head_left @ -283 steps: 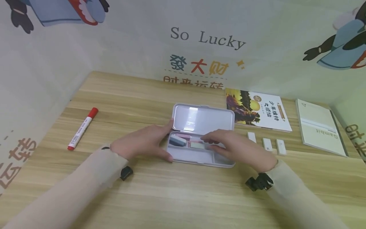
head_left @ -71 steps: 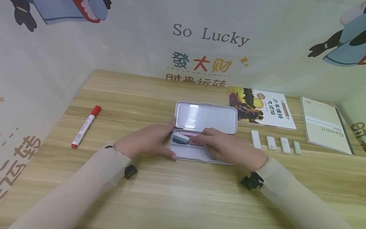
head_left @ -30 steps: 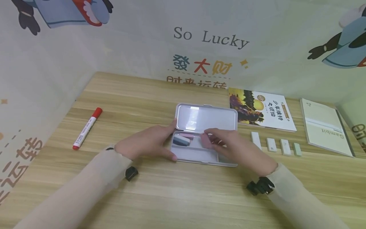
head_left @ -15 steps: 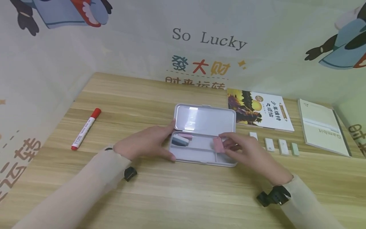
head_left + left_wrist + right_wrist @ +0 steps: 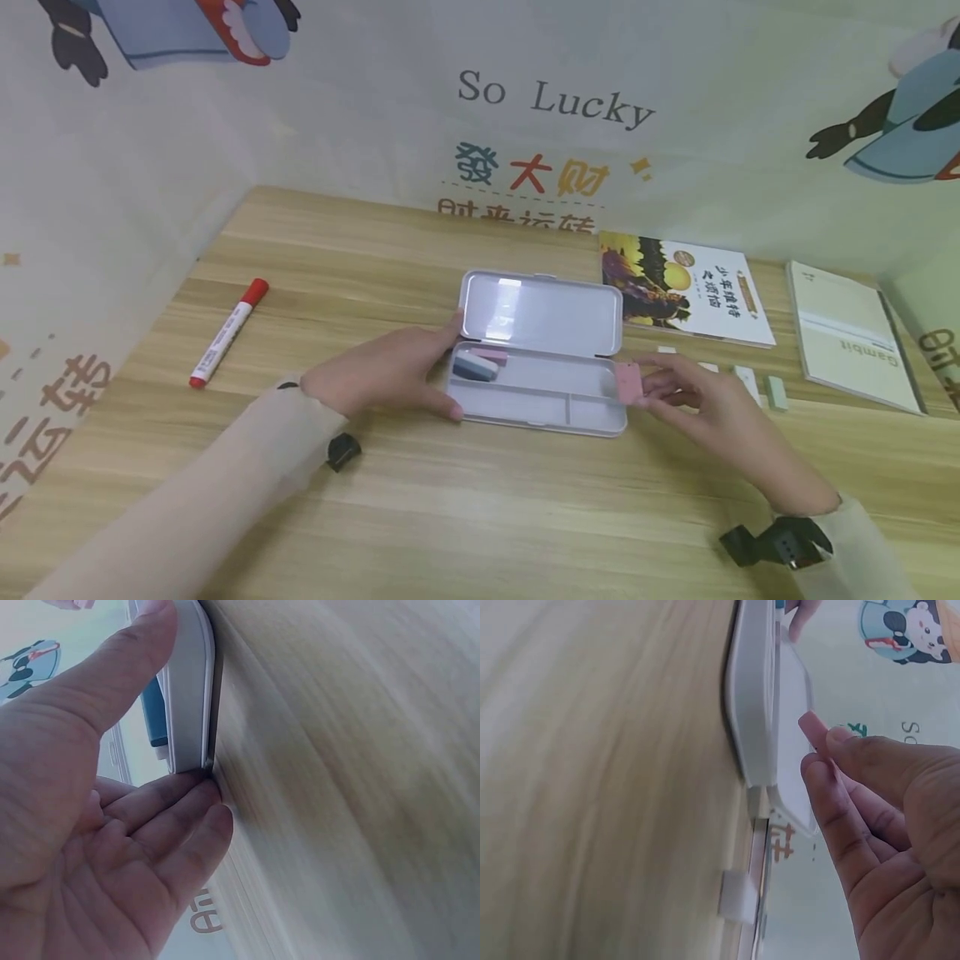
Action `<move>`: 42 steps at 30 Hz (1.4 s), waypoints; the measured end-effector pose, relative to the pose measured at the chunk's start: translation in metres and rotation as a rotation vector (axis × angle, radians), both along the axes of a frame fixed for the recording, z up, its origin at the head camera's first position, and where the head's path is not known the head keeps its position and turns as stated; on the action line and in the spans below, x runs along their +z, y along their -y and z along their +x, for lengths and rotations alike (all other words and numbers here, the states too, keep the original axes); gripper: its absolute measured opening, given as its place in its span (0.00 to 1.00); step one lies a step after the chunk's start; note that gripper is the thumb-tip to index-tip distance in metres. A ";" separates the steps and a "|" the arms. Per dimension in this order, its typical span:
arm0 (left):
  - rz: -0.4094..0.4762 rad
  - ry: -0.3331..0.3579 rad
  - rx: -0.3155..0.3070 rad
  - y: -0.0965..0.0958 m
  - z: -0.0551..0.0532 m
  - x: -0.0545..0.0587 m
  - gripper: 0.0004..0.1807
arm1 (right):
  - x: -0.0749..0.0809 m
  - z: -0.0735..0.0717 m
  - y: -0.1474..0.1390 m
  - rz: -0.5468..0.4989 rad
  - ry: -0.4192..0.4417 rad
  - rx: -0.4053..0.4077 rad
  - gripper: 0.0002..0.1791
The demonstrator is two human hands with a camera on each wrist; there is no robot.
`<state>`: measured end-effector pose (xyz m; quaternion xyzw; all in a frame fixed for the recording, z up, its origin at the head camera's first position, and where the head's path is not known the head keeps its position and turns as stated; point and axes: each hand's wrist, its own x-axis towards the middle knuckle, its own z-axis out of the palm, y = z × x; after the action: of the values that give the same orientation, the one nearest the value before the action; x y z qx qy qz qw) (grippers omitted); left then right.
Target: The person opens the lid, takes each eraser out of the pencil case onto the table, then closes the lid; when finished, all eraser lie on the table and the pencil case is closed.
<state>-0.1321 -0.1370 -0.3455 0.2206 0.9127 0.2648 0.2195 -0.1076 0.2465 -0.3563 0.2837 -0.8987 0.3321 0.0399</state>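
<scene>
A white pencil case lies with its lid raised in the head view. My left hand grips its left end, thumb at the front edge and fingers toward the back; the left wrist view shows the fingers at the case's corner. Between thumb and fingertips, my right hand pinches a pink eraser just off the case's right end. The right wrist view shows that eraser raised above the case. A blue-and-white eraser and another pink piece lie in the case's back left compartment.
Right of the case, a white eraser and a pale green one lie in a row with others partly hidden by my right hand. Behind are an illustrated book and a notebook. A red-capped marker lies far left.
The pink eraser has been lifted from the case and carried right, past its right end, in my right hand. A pale green eraser has joined the row. My left hand stays put.
</scene>
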 end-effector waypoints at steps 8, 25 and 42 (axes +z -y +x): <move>-0.011 -0.001 -0.011 0.000 -0.001 0.000 0.69 | -0.010 0.012 -0.017 0.018 0.017 -0.050 0.28; -0.007 0.003 -0.006 0.001 -0.002 -0.003 0.70 | -0.030 0.028 -0.050 0.021 0.013 -0.056 0.26; -0.015 -0.008 -0.011 0.000 0.000 0.000 0.69 | -0.036 0.028 -0.067 0.031 0.016 -0.035 0.24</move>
<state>-0.1325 -0.1370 -0.3459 0.2248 0.9144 0.2557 0.2191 -0.0801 0.3134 -0.3928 0.2659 -0.9088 0.3197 0.0340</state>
